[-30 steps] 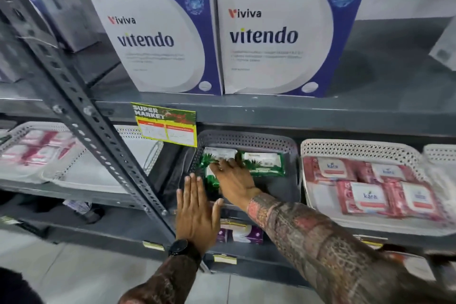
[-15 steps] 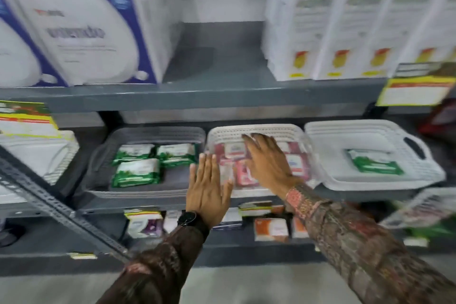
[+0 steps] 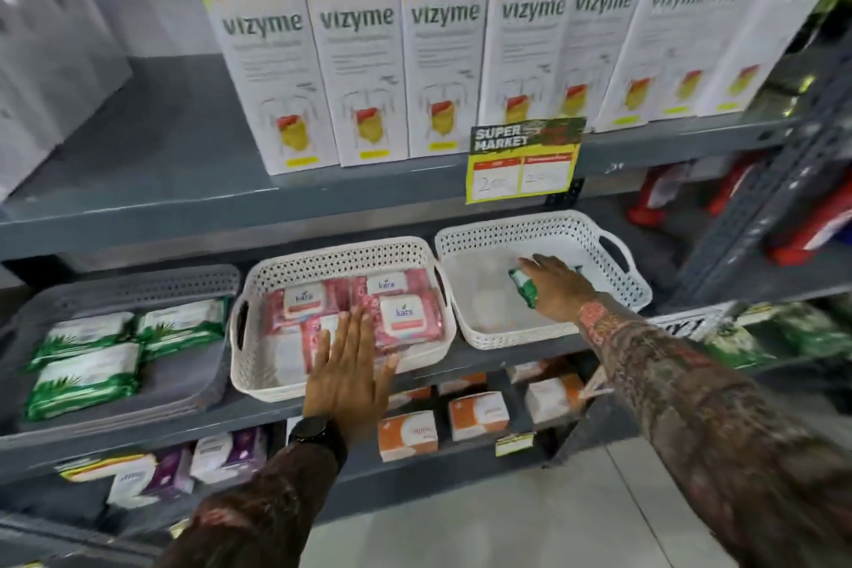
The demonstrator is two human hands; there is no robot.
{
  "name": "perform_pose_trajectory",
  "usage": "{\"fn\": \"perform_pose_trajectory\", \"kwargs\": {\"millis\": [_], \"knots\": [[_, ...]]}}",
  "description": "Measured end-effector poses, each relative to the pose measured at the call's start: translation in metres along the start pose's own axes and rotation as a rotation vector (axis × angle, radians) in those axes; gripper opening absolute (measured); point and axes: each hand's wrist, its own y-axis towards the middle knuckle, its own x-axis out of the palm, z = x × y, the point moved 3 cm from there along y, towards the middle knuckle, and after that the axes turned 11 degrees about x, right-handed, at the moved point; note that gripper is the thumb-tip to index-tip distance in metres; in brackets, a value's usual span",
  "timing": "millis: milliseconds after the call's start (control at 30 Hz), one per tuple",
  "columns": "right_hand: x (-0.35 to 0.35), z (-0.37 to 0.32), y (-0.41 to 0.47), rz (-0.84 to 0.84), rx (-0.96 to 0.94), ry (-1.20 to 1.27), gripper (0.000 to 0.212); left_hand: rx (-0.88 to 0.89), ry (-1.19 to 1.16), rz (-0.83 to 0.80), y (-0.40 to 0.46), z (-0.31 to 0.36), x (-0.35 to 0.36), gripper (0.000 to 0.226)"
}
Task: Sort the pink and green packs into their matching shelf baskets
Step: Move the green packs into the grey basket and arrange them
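Three baskets stand side by side on the middle shelf. The grey basket [image 3: 138,286] on the left holds three green packs [image 3: 85,376]. Pink packs [image 3: 401,314] fill the white basket [image 3: 341,258] in the middle. My left hand [image 3: 346,364] is flat with fingers apart in front of that basket's near rim, holding nothing. In the white basket [image 3: 553,231] on the right, my right hand [image 3: 555,284] closes over a single green pack [image 3: 523,286], which is lifted and tilted; most of the pack is hidden under my palm.
Tall white-and-yellow boxes [image 3: 355,42] line the shelf above, with a yellow price tag [image 3: 523,164] on its edge. Orange boxes [image 3: 408,434] and purple packs [image 3: 226,457] sit on the shelf below. A slotted grey upright [image 3: 756,217] rises at the right.
The view swung right along the shelf. My right hand left the grey basket, passed over the pink packs and took hold of the green pack in the right white basket. My left hand followed, still flat.
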Motion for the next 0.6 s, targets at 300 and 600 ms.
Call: {"fn": "perform_pose_trajectory", "kwargs": {"millis": [300, 600], "knots": [[0.011, 0.015, 0.022, 0.037, -0.063, -0.099, 0.087, -0.014, 0.003, -0.013, -0.002, 0.003, 0.001, 0.076], [-0.01, -0.053, 0.0, 0.422, -0.168, -0.029, 0.087, -0.014, -0.08, 0.018, -0.005, -0.02, -0.017, 0.079]]}}
